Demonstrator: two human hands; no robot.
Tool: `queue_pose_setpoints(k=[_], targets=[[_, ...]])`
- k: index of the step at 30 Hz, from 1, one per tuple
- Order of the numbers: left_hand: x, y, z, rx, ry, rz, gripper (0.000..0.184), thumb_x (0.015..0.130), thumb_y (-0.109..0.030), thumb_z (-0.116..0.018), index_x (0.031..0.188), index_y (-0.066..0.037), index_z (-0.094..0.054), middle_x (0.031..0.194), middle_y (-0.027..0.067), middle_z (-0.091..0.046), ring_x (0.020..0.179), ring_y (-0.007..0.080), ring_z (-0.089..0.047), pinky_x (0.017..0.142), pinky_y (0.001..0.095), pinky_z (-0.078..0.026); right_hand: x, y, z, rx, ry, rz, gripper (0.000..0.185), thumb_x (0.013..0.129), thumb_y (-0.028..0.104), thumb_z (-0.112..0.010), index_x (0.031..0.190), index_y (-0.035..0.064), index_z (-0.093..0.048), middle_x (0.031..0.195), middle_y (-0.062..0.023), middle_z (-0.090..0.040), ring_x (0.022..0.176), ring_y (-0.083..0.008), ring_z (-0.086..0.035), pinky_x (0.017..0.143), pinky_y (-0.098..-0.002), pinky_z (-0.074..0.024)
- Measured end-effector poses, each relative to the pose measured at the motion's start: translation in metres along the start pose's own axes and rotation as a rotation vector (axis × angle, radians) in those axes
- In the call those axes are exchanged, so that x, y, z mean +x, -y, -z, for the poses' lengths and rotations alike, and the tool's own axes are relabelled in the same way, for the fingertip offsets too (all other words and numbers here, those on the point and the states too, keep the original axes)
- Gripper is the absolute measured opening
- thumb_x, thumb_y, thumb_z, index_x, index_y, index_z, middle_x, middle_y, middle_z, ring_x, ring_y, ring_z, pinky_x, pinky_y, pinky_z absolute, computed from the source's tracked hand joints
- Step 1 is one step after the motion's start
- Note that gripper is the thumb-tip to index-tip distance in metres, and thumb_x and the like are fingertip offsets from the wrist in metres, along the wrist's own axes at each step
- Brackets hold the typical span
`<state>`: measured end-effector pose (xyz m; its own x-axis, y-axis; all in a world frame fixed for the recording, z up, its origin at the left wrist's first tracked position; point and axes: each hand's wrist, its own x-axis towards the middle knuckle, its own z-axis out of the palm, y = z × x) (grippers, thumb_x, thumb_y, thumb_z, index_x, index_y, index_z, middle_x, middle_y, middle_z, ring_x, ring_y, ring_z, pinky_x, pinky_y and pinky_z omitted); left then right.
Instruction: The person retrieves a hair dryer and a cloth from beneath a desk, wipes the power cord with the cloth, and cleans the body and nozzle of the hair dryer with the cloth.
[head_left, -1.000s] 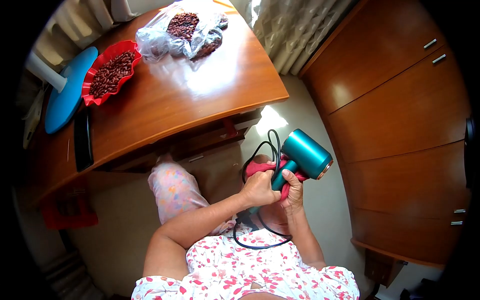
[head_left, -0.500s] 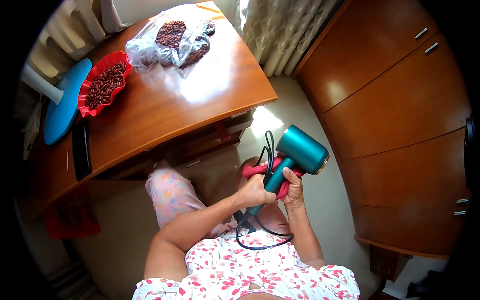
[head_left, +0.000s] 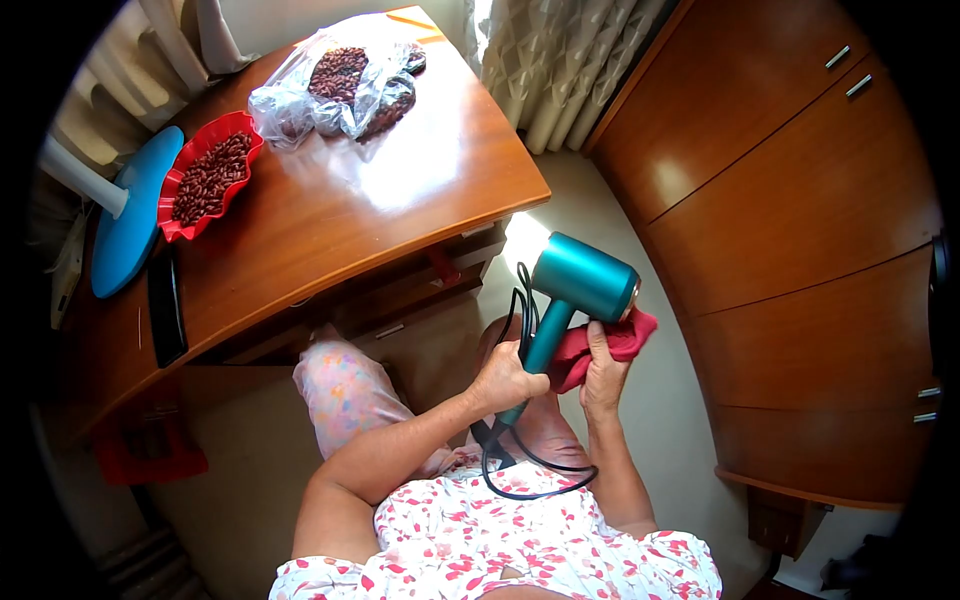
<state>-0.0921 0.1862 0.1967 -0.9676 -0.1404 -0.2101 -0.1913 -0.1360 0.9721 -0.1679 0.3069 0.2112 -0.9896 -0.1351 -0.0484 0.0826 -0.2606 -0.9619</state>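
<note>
A teal hair dryer (head_left: 585,278) is held above my lap, its barrel tilted down toward the right. My left hand (head_left: 508,382) is closed around the lower part of its handle. Black cord (head_left: 540,495) hangs from the handle's end in a loop over my lap, and more cord is bunched beside the handle. My right hand (head_left: 604,378) grips a red cloth (head_left: 632,340) just below the barrel's right end, thumb on top. Part of the cloth hangs behind the hand, near the handle. Whether the cloth touches the barrel, I cannot tell.
On the wooden desk (head_left: 330,240) are a red scalloped bowl (head_left: 248,190) of dark red beans, plastic bags (head_left: 285,105) with more beans, a blue round base (head_left: 125,250) and a black flat object (head_left: 166,310). A wooden cabinet (head_left: 790,220) stands to the right.
My right hand has moved right, away from the dryer's handle, taking the red cloth out from around it. The hair dryer has shifted slightly left and up in my left hand.
</note>
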Motion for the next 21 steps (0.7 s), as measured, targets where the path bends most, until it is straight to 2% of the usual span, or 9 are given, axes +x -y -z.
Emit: queue_pose_setpoints(k=[2, 4, 6, 9, 13, 16, 18, 20, 21], targets=[[0.003, 0.008, -0.001, -0.049, -0.023, 0.017, 0.022, 0.058, -0.008, -0.059, 0.078, 0.0, -0.053, 0.063, 0.0041, -0.051, 0.054, 0.0126, -0.053, 0.051, 0.0277, -0.047, 0.001, 0.008, 0.007, -0.237, -0.11, 0.166, 0.052, 0.085, 0.015, -0.062, 0.128, 0.0031, -0.034, 0.112, -0.0077, -0.048, 0.1, -0.017, -0.049, 0.089, -0.0293, -0.0392], [0.002, 0.01, -0.001, -0.099, -0.048, 0.037, 0.02, 0.059, -0.008, -0.059, 0.076, 0.0, -0.052, 0.06, 0.0042, -0.05, 0.052, 0.0128, -0.052, 0.05, 0.0278, -0.047, -0.001, 0.024, 0.011, -0.201, -0.128, 0.102, 0.051, 0.085, 0.017, -0.062, 0.127, 0.003, -0.035, 0.108, -0.0078, -0.049, 0.097, -0.017, -0.049, 0.087, -0.03, -0.0407], [0.0, 0.001, 0.0, -0.099, -0.057, 0.142, 0.018, 0.059, -0.007, -0.059, 0.074, -0.001, -0.051, 0.059, 0.0048, -0.051, 0.05, 0.0131, -0.051, 0.048, 0.0271, -0.046, 0.003, 0.025, 0.02, -0.153, -0.147, 0.108, 0.05, 0.081, 0.007, -0.061, 0.125, 0.0032, -0.037, 0.106, -0.0082, -0.051, 0.096, -0.0182, -0.051, 0.088, -0.0307, -0.0415], [-0.001, -0.003, 0.0, -0.053, -0.07, 0.168, 0.017, 0.06, -0.011, -0.061, 0.067, 0.0, -0.05, 0.055, 0.0054, -0.048, 0.049, 0.014, -0.047, 0.049, 0.0303, -0.043, 0.003, 0.036, 0.023, 0.109, -0.028, -0.058, 0.063, 0.062, -0.009, -0.048, 0.123, 0.0024, -0.038, 0.106, -0.0092, -0.054, 0.1, -0.0222, -0.053, 0.094, -0.0326, -0.0398], [0.0, 0.0, -0.001, -0.029, -0.108, 0.12, 0.018, 0.059, -0.012, -0.062, 0.064, 0.0, -0.05, 0.054, 0.006, -0.047, 0.048, 0.0142, -0.047, 0.048, 0.0311, -0.042, -0.002, 0.05, 0.022, 0.116, 0.143, -0.042, 0.07, 0.056, -0.005, -0.044, 0.126, 0.0015, -0.037, 0.12, -0.0156, -0.052, 0.113, -0.0278, -0.049, 0.102, -0.0368, -0.034], [0.006, 0.027, -0.004, -0.06, -0.102, 0.115, 0.019, 0.06, -0.007, -0.06, 0.076, -0.002, -0.052, 0.061, 0.0041, -0.053, 0.052, 0.0122, -0.051, 0.049, 0.0272, -0.045, -0.004, 0.062, 0.013, 0.156, 0.16, -0.025, 0.07, 0.056, -0.005, -0.043, 0.126, 0.0012, -0.037, 0.121, -0.0155, -0.051, 0.112, -0.028, -0.049, 0.102, -0.0369, -0.0338], [0.004, 0.023, -0.005, -0.044, -0.143, 0.144, 0.017, 0.059, -0.012, -0.062, 0.063, 0.001, -0.051, 0.053, 0.0067, -0.046, 0.047, 0.0146, -0.046, 0.047, 0.0324, -0.042, -0.002, 0.063, 0.007, 0.13, 0.142, 0.037, 0.065, 0.062, -0.003, -0.046, 0.126, 0.0015, -0.037, 0.119, -0.0148, -0.051, 0.111, -0.0268, -0.05, 0.101, -0.0365, -0.0349], [-0.001, 0.009, -0.004, -0.022, -0.144, 0.163, 0.017, 0.059, -0.012, -0.062, 0.062, 0.0, -0.051, 0.053, 0.0068, -0.047, 0.047, 0.0146, -0.047, 0.047, 0.0328, -0.042, 0.001, 0.062, 0.001, 0.106, 0.124, 0.096, 0.06, 0.067, -0.002, -0.05, 0.126, 0.0019, -0.037, 0.118, -0.0141, -0.051, 0.11, -0.0256, -0.05, 0.1, -0.036, -0.036], [-0.003, 0.002, -0.004, 0.002, -0.143, 0.184, 0.017, 0.059, -0.012, -0.062, 0.061, 0.0, -0.05, 0.052, 0.0069, -0.047, 0.047, 0.0147, -0.047, 0.047, 0.0331, -0.042, 0.003, 0.061, -0.001, -0.117, 0.131, 0.167, 0.056, 0.074, 0.003, -0.052, 0.128, 0.0016, -0.034, 0.116, -0.0142, -0.051, 0.109, -0.025, -0.05, 0.099, -0.0365, -0.0362]])
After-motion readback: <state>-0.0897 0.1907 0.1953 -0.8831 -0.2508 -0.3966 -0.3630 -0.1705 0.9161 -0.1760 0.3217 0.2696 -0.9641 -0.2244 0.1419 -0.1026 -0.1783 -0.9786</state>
